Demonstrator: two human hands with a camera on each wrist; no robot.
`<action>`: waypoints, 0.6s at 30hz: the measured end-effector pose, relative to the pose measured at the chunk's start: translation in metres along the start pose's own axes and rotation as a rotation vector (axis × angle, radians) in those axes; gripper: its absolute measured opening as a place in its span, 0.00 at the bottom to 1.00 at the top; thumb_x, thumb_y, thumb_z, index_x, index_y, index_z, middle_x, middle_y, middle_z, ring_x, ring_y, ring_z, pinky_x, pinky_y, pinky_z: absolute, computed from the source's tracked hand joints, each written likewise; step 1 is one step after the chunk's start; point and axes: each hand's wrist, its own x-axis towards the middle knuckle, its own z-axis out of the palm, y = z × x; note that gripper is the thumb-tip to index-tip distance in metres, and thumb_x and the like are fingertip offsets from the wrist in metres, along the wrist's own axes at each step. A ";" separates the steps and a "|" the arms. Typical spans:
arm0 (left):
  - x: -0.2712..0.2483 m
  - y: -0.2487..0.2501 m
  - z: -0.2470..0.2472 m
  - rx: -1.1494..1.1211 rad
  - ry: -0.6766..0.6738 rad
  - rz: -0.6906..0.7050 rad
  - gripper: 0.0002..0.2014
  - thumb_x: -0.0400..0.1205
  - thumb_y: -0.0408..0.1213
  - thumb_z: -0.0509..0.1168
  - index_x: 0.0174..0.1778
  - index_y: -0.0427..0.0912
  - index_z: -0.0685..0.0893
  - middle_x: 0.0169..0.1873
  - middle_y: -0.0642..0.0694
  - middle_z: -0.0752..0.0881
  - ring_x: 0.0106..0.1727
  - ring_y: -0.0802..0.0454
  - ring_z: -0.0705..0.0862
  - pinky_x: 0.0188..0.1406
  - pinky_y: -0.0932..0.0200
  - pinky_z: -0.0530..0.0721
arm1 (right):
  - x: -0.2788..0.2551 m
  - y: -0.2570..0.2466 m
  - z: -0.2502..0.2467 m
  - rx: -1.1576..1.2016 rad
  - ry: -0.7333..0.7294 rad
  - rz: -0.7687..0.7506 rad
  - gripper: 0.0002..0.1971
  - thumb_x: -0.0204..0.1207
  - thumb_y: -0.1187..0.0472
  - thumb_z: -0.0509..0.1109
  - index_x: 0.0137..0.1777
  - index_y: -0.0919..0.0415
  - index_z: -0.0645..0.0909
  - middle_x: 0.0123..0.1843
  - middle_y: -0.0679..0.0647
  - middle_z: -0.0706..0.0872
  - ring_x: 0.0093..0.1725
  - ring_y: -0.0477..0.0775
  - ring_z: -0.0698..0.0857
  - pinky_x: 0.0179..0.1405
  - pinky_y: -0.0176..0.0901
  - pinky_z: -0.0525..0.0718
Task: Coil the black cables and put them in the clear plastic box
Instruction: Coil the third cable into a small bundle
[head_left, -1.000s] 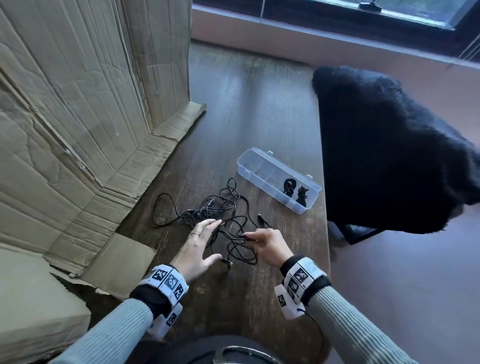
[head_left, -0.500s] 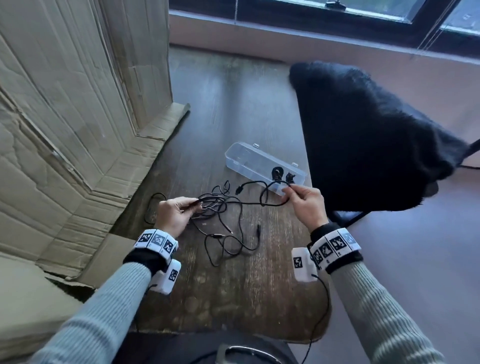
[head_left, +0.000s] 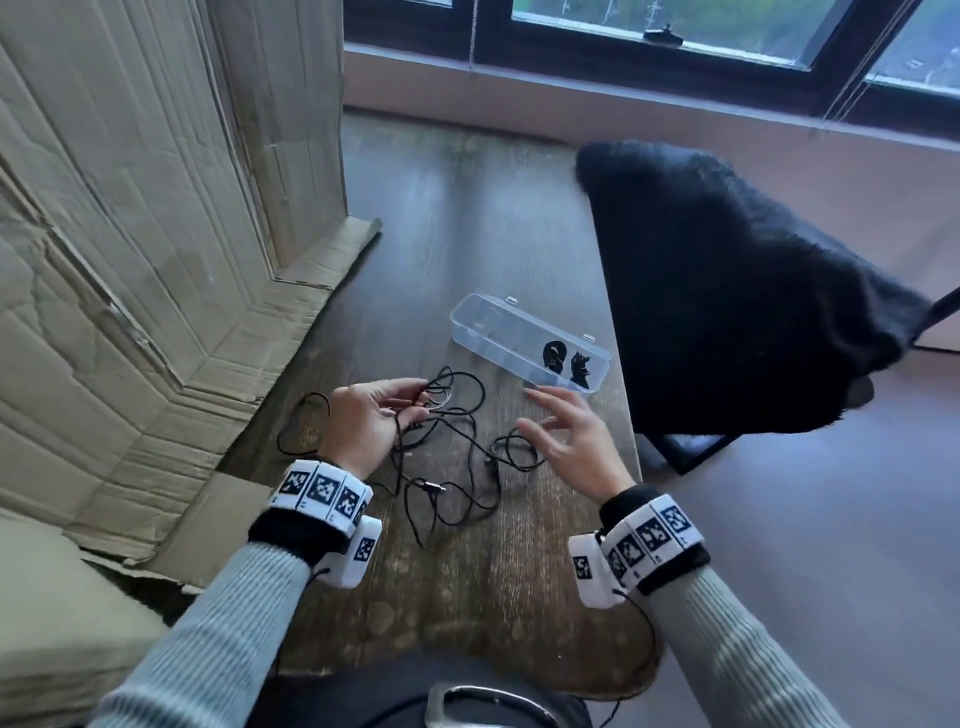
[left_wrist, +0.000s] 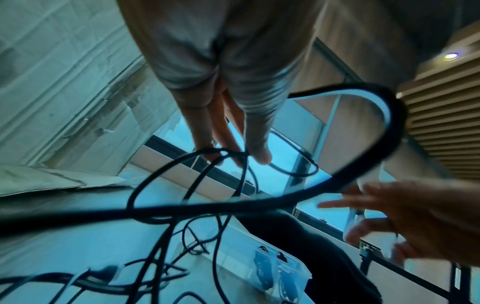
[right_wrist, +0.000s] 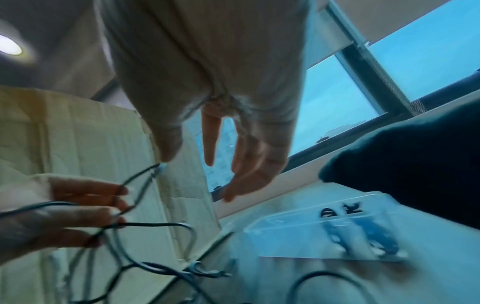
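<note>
The left hand (head_left: 363, 423) holds a bunch of black cables (head_left: 441, 447) above the table, strands caught between its thumb and curled fingertips; in the left wrist view the fingers (left_wrist: 223, 131) close on several loops near their tips. From that grip the cables hang down and spread in a loose tangle over the wooden table (head_left: 467, 597), with a metal plug end (head_left: 434, 487) lying near the middle of the tangle and 1 loop (head_left: 304, 426) trailing out to the left of the hand.

The right hand (head_left: 574, 441) hovers just right of the tangle with fingers spread and straight, gripping nothing; the right wrist view shows the same, its fingers (right_wrist: 249, 164) fanned apart in the air with no strand between them.

Beyond the right hand, further from the person, the clear plastic box (head_left: 498, 325) lies lidless on the table, set diagonally near the right edge. 2 small coiled black bundles (head_left: 566, 358) sit side by side at its right end; its left part holds nothing I can make out.

To the left, creased cardboard (head_left: 156, 234) stands against the table and folds onto it. To the right, a black furry cover (head_left: 727, 291) drapes over a chair. A window (head_left: 649, 31) runs along the far wall.
</note>
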 end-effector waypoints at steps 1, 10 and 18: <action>-0.002 0.003 0.004 -0.013 -0.040 0.009 0.18 0.66 0.27 0.79 0.51 0.44 0.90 0.40 0.49 0.92 0.40 0.60 0.90 0.50 0.61 0.87 | 0.000 -0.010 0.008 0.079 -0.046 -0.041 0.26 0.75 0.48 0.73 0.73 0.48 0.76 0.71 0.42 0.76 0.45 0.50 0.89 0.48 0.39 0.88; -0.011 -0.008 0.018 0.233 -0.280 0.173 0.15 0.74 0.33 0.73 0.54 0.52 0.87 0.45 0.58 0.89 0.46 0.60 0.86 0.48 0.57 0.86 | 0.012 -0.042 0.024 0.555 0.029 -0.010 0.07 0.81 0.68 0.66 0.45 0.65 0.85 0.26 0.52 0.82 0.24 0.55 0.83 0.29 0.47 0.82; -0.011 -0.041 0.036 0.609 -0.473 0.138 0.13 0.84 0.54 0.51 0.54 0.61 0.80 0.40 0.59 0.81 0.47 0.54 0.77 0.59 0.56 0.71 | -0.004 -0.050 -0.003 0.554 0.092 -0.078 0.06 0.79 0.68 0.67 0.48 0.61 0.85 0.42 0.59 0.89 0.41 0.56 0.89 0.49 0.48 0.89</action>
